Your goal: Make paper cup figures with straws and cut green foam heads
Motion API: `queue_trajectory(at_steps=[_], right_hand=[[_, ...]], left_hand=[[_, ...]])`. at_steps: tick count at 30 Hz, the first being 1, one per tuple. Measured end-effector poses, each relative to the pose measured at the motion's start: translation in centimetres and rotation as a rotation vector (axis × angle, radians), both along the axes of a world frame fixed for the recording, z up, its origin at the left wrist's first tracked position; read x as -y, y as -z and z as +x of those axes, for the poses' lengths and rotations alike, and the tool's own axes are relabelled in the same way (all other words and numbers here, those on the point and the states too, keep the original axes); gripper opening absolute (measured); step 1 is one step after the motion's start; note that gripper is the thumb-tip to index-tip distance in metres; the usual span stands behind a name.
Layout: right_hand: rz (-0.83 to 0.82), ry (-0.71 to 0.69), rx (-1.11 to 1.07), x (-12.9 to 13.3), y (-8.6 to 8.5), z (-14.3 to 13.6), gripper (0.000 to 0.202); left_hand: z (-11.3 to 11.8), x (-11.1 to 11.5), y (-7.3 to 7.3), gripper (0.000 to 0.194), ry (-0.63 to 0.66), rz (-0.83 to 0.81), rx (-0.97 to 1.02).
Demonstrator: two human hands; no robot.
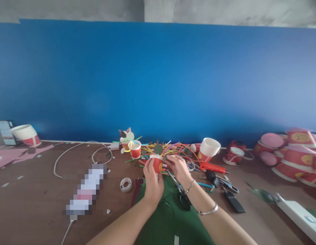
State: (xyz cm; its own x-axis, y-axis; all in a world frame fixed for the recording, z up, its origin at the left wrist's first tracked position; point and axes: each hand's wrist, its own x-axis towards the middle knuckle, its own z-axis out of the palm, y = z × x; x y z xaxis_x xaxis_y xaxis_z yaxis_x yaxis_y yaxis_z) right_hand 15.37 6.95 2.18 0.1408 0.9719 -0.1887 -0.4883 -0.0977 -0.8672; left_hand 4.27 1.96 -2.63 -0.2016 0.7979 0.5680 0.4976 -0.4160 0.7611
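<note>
My left hand (153, 182) is wrapped round a small red paper cup (156, 162) with a white rim, held upright over the green paper (170, 217). A dark green round paper piece (158, 149) with pointed tips shows just above the rim. My right hand (178, 167) is at the cup's right side, its fingers bent together close to the yellow mark; whatever they pinch is too small to make out. Scissors (184, 200) with black handles lie on the green paper, partly behind my right wrist.
Several coloured pipe cleaners (177, 148) are heaped behind the cup. Around them are a decorated cup (135, 149), stacked cups (208, 149), a tape roll (125, 184), an orange tool (212, 167) and keys (211, 177). Red paper-cup models (293, 160) stand right, a blurred phone (86, 190) left.
</note>
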Motion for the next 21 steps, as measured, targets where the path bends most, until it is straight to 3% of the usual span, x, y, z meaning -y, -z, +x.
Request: queue_trajectory(at_steps=[8,21], right_hand=[[0.114,-0.046,-0.128,0.0,0.7,-0.2,0.027],[0.152,0.012,-0.021,0.1,1.2,-0.3,0.037]], left_hand=[[0.1,-0.1,0.1,0.05,-0.004,0.005,-0.022],[0.1,-0.1,0.0,0.051,-0.005,0.037,-0.037]])
